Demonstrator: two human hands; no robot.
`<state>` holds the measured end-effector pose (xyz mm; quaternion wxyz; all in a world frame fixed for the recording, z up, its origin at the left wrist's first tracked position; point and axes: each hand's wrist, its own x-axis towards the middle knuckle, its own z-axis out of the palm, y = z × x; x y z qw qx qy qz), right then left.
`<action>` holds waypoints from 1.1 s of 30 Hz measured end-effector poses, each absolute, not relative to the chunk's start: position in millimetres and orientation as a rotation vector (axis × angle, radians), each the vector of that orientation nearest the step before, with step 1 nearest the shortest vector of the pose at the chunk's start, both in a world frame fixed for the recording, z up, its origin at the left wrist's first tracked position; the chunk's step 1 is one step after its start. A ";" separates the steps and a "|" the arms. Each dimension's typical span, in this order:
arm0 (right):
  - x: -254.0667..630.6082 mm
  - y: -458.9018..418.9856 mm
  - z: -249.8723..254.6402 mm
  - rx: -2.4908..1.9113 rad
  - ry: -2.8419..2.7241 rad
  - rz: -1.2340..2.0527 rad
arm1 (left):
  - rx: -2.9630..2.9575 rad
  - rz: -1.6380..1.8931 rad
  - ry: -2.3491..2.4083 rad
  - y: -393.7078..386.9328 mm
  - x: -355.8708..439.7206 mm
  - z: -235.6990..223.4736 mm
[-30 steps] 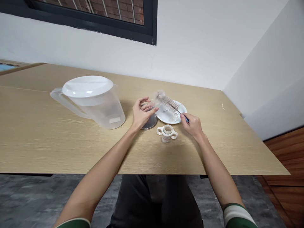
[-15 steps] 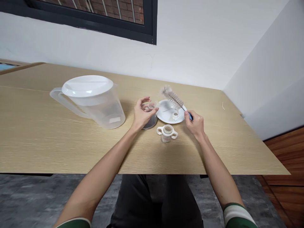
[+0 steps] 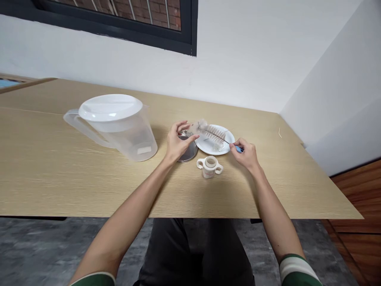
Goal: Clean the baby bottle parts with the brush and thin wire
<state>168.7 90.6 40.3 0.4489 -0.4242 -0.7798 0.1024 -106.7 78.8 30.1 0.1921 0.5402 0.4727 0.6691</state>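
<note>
Right hand (image 3: 243, 152), grip closed on a bottle brush (image 3: 216, 134); left hand (image 3: 176, 143) pinching a clear plastic piece (image 3: 192, 129) near its tip; best kept steady, brush strokes straight and gentle

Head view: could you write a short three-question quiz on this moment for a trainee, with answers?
1. Which hand holds the brush by its handle?
2. True or false: the two-handled cup stands on the plate.
3. The lid of the pitcher is: A) in a hand; B) on the pitcher; C) on the floor.

Key:
1. The right hand.
2. False; it stands on the table, nearer the person than the plate.
3. B.
</note>
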 end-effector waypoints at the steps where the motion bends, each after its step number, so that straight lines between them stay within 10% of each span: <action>1: 171.2 92.0 40.8 -1.054 -1.934 0.267 | 1.511 1.870 1.275 79.9 -106.6 29.9; 33: 168.0 95.2 31.8 -0.985 -2.095 0.546 | 1.197 1.712 0.936 80.4 -106.3 30.0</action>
